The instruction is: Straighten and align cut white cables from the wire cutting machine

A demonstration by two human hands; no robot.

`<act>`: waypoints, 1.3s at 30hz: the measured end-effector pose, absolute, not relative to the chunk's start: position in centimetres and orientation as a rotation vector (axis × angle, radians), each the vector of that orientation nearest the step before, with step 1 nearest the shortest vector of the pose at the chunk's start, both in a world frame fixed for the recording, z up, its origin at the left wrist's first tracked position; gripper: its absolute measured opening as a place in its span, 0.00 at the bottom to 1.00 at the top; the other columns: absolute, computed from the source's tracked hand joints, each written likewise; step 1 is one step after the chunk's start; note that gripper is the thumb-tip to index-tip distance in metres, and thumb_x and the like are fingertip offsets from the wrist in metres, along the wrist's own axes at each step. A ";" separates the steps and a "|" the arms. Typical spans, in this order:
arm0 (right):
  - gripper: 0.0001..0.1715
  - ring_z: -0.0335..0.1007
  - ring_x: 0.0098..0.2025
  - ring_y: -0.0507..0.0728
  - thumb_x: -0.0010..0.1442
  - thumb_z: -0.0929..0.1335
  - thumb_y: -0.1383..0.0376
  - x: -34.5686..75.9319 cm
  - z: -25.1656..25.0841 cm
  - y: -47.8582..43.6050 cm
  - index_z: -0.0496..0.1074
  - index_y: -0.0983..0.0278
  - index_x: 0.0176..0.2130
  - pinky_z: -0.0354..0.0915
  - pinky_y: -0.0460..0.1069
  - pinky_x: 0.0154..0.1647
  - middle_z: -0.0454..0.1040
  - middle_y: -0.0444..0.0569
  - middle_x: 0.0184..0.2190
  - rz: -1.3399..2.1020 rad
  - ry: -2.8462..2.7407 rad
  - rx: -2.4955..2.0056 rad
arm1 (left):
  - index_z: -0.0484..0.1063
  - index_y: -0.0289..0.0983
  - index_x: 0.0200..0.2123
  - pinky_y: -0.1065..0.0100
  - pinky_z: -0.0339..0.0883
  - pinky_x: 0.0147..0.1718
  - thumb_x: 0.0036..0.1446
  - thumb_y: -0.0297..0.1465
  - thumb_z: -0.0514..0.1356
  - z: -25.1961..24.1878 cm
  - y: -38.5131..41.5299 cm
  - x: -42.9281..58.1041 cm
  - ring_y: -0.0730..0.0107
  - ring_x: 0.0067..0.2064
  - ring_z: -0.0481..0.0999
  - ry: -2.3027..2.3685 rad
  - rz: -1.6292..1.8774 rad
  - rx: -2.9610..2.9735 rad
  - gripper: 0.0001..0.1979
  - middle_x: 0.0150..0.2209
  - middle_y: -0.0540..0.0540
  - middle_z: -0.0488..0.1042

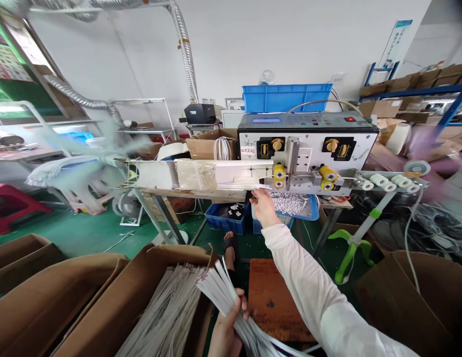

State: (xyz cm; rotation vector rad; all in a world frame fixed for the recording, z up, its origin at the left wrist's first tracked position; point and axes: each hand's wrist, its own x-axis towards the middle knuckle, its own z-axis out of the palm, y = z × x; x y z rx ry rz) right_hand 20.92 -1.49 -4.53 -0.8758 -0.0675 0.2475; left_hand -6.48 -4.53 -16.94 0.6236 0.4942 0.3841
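Observation:
My left hand (pixel 231 320) is closed around a bundle of white wires (pixel 219 292) low in the middle of the view. The bundle's cut ends fan out toward the upper left and its tail trails off to the lower right. My right hand (pixel 263 204) reaches forward to the front edge of a long tray (pixel 231 174), its fingers apart and partly curled. Thin white wires (pixel 253 185) lie along that tray edge, just above my fingertips; contact is unclear. Right of the tray stands a wire-cutting machine (pixel 308 148) with yellow rollers (pixel 328 173).
A cardboard box (pixel 141 263) full of white wires stands at my left, beside more boxes. Below the machine are a blue tray (pixel 313 210) of small white bits and a blue bin (pixel 212 220). A wooden stool (pixel 271 297) and a green-legged stand (pixel 353 248) occupy the floor.

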 end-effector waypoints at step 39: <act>0.18 0.71 0.34 0.54 0.64 0.64 0.54 10.9 -8.7 -12.1 0.77 0.64 0.38 0.70 0.48 0.34 0.75 0.48 0.34 0.734 -1.234 -1.657 | 0.73 0.31 0.43 0.58 0.71 0.39 0.46 0.37 0.72 -15.7 -5.5 -4.6 0.54 0.37 0.79 0.372 0.106 0.638 0.24 0.35 0.38 0.78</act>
